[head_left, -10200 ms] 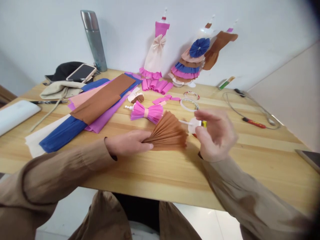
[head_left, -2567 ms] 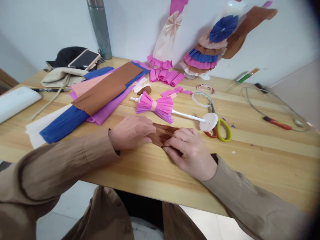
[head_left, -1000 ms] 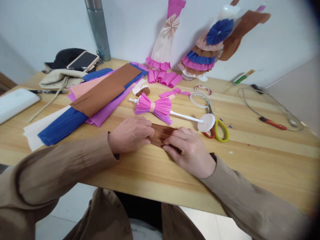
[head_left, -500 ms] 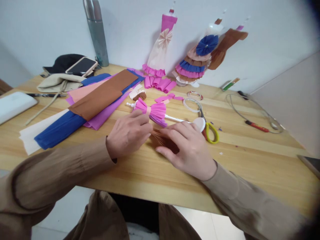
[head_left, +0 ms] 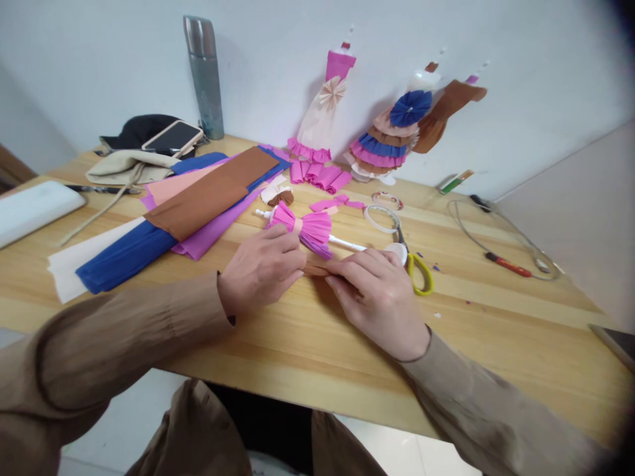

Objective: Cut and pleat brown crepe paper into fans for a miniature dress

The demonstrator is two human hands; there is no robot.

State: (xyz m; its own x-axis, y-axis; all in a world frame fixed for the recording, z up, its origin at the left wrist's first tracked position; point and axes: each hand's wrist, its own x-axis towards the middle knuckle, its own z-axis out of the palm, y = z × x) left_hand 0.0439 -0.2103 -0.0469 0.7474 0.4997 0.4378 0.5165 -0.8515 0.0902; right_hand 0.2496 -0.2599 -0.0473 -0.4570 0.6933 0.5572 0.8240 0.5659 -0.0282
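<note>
My left hand (head_left: pixel 260 268) and my right hand (head_left: pixel 380 297) meet over a folded strip of pleated brown crepe paper (head_left: pixel 317 268) on the wooden table (head_left: pixel 496 330). Both hands have their fingers closed on the paper, pressing it together; only a small piece shows between them. Just behind my fingers lies a pink crepe bow (head_left: pixel 302 225) on a white stick with a round white base (head_left: pixel 397 250).
Scissors with yellow handles (head_left: pixel 419 274) lie right of my hand, tape rings (head_left: pixel 380 218) behind. Sheets of brown, pink, blue and purple crepe (head_left: pixel 198 198) lie at left. Paper dresses (head_left: pixel 322 112) stand against the wall beside a steel flask (head_left: pixel 203 76). A phone (head_left: pixel 171 137) lies on a cap.
Ten seconds ago the brown paper was fanned open, pinched by my left hand alone. Now both hands squeeze it into a narrow folded strip. The view has tilted up slightly.
</note>
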